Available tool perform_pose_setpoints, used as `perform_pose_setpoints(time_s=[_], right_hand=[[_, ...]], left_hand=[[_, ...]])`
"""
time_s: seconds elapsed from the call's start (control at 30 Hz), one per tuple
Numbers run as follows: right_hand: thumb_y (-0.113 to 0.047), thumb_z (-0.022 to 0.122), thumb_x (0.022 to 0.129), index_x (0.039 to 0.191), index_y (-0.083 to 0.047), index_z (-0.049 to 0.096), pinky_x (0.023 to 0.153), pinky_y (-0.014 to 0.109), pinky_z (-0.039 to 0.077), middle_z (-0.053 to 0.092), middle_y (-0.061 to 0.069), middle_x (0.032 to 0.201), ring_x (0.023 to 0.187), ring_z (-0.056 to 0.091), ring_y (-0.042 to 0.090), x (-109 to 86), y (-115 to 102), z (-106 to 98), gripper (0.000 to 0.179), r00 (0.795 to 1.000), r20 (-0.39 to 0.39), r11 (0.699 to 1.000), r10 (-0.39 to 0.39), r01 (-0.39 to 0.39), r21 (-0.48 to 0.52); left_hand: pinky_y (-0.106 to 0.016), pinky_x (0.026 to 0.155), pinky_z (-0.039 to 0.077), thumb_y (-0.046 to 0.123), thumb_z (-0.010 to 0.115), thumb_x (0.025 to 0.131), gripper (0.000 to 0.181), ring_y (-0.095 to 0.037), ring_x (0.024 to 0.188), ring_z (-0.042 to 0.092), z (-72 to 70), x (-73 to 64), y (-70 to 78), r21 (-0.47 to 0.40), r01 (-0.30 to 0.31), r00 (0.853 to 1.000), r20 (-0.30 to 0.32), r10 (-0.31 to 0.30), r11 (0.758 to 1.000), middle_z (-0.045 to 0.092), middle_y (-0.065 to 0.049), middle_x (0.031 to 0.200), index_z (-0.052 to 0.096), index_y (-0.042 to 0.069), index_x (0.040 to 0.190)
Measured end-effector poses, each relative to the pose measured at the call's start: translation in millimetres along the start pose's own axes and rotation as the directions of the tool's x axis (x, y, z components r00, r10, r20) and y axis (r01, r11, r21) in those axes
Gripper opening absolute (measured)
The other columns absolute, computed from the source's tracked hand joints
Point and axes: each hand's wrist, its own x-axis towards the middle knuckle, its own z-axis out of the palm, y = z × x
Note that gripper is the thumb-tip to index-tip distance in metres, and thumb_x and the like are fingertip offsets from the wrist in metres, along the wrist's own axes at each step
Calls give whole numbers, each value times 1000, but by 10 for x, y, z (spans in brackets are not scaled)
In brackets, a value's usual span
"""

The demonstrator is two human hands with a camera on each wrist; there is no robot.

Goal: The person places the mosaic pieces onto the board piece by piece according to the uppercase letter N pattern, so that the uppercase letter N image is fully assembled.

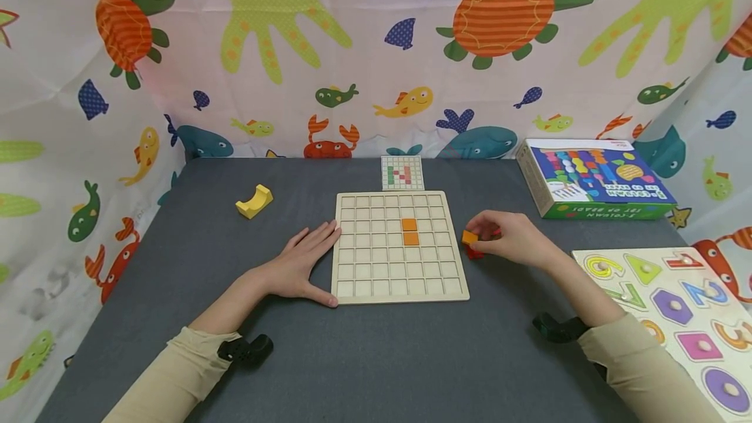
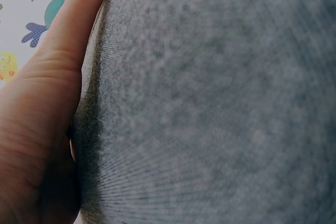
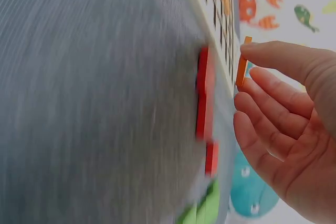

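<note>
A pale wooden grid board (image 1: 380, 273) lies on the dark table, with two orange square tiles (image 1: 410, 239) in neighbouring cells, one above the other. My left hand (image 1: 298, 266) lies along the board's left edge, its fingers straight and the fingertips and thumb touching the rim. Just off the right edge, my right hand (image 1: 512, 237) pinches another orange tile (image 3: 243, 66) between thumb and fingertips, above the table. Beneath that hand lie red tiles (image 3: 205, 109), partly hidden by it in the head view. Green tiles (image 3: 208, 206) show beyond them in the right wrist view.
A small card with a coloured grid pattern (image 1: 402, 173) touches the board's far edge. At left sits a yellow curved block (image 1: 254, 202). On the right are a colourful box (image 1: 605, 209) and a number-and-shape puzzle board (image 1: 640, 338). A printed curtain (image 1: 364, 31) surrounds the table.
</note>
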Motion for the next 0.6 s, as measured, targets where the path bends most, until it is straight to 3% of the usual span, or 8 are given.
perform_pose_setpoints(time_s=[0.17, 0.37, 0.6], right_hand=[[-14, 78, 84, 107, -7, 68, 64, 28, 49, 65, -2, 84, 74, 58, 15, 159, -201, 196, 27, 998, 17, 995, -66, 64, 71], [-16, 80, 82, 105, -10, 68, 71, 29, 53, 66, -3, 88, 78, 60, 13, 304, -393, 426, 27, 992, 29, 985, -124, 119, 127], [-10, 81, 80, 97, -8, 70, 74, 31, 54, 67, 1, 91, 81, 63, 17, 368, -507, 589, 21, 980, 22, 969, -197, 191, 160]], left_hand=[[-53, 115, 2, 73, 71, 70, 126, -26, 149, 1, 4, -1, -2, 1, 0, 1000, 1, 0, 1000, 1, -10, 163, 8, 7, 158], [-53, 115, 2, 74, 70, 69, 127, -25, 149, 0, 13, 3, -14, 8, 4, 1000, -1, -4, 1000, 1, -9, 163, 8, 8, 158], [-52, 115, 1, 75, 69, 69, 127, -24, 149, 0, 7, 6, -11, 9, 11, 1000, 3, -11, 1000, 1, -9, 163, 8, 8, 158]])
